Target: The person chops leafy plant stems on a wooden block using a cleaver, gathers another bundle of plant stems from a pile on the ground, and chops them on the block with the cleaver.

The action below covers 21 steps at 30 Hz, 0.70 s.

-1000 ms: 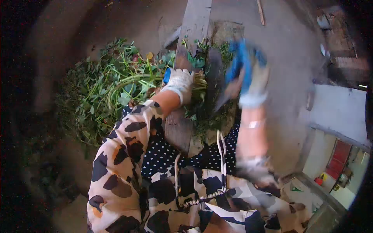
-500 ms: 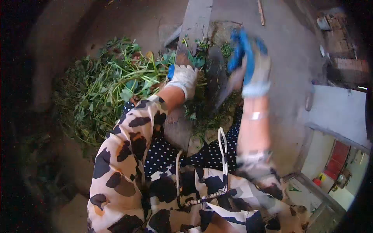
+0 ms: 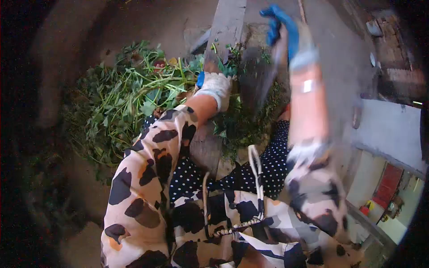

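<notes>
Gloved in white and blue, my left hand (image 3: 215,87) is closed on green leafy stems (image 3: 154,85) over a wooden plank (image 3: 206,145). The stems spread in a large heap to the left. My right hand (image 3: 286,33), in the same kind of glove, is raised at the upper right with its fingers wrapped round a large knife. The knife's dark blade (image 3: 257,78) is blurred by motion and hangs down toward the plank, to the right of my left hand. Chopped greens (image 3: 243,125) lie beside the plank, below the blade.
The plank (image 3: 230,18) runs on away from me across the brown floor (image 3: 156,20). A thin stick (image 3: 302,10) lies beyond the raised hand. At the right are a pale wall (image 3: 389,129) and a red panel (image 3: 388,183). My dotted trousers (image 3: 187,178) flank the plank.
My right hand has risen with the knife, moving up and slightly right. My left hand has shifted slightly right and stays closed on the stems.
</notes>
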### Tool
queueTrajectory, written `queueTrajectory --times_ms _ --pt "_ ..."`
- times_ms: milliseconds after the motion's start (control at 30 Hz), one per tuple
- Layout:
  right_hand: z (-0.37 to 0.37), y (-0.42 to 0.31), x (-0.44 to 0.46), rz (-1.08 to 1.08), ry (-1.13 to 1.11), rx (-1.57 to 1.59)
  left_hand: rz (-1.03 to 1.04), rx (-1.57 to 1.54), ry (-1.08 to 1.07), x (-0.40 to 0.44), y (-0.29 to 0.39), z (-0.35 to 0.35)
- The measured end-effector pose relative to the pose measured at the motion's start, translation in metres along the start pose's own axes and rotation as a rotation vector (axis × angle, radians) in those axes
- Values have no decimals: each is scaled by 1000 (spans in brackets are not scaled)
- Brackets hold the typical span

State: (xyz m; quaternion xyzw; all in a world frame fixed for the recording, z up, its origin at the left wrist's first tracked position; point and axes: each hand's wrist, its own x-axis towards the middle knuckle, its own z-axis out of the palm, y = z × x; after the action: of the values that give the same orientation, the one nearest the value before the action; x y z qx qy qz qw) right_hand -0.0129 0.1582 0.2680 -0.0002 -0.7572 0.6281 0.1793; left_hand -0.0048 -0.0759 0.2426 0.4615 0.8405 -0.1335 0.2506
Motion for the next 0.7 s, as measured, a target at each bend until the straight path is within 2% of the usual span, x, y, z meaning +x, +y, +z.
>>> queueTrajectory --times_ms 33,67,100,133,233,267,333,400,467,500,533,567,600,633,667,700 --pt "49 -71 -43 -10 252 -291 -23 -23 17 0 0 3" --pt "76 -98 -78 440 482 178 -51 -57 74 2 1 9" --pt "90 -83 -110 244 460 358 -53 -59 76 7 -3 13" --pt "110 -91 -126 287 462 470 -53 -50 88 5 -3 14" --pt "84 -77 -92 446 322 414 -62 -59 58 7 4 19" --pt "63 -60 -60 449 306 151 -62 -34 87 7 6 25" --pt "11 -18 8 222 43 -154 -56 3 99 7 6 25" --pt "10 -49 44 593 56 636 -34 -5 54 15 2 18" --pt "26 -52 42 582 112 578 7 -51 -69 17 -4 -2" --pt "30 -53 39 577 165 515 -11 -66 -60 21 -6 -2" --pt "32 -41 24 404 156 286 -16 -60 -34 24 -5 2" --pt "55 -65 3 234 143 62 -22 -54 -14 24 -3 8" --pt "74 -97 -34 392 380 381 -24 -58 -17 22 1 14" --pt "74 -93 -57 385 460 103 -63 -47 52 24 5 24" --pt "80 -95 -88 425 371 330 -101 -29 124 22 6 25" --pt "105 -91 -119 409 415 423 -98 -20 128 21 4 22"
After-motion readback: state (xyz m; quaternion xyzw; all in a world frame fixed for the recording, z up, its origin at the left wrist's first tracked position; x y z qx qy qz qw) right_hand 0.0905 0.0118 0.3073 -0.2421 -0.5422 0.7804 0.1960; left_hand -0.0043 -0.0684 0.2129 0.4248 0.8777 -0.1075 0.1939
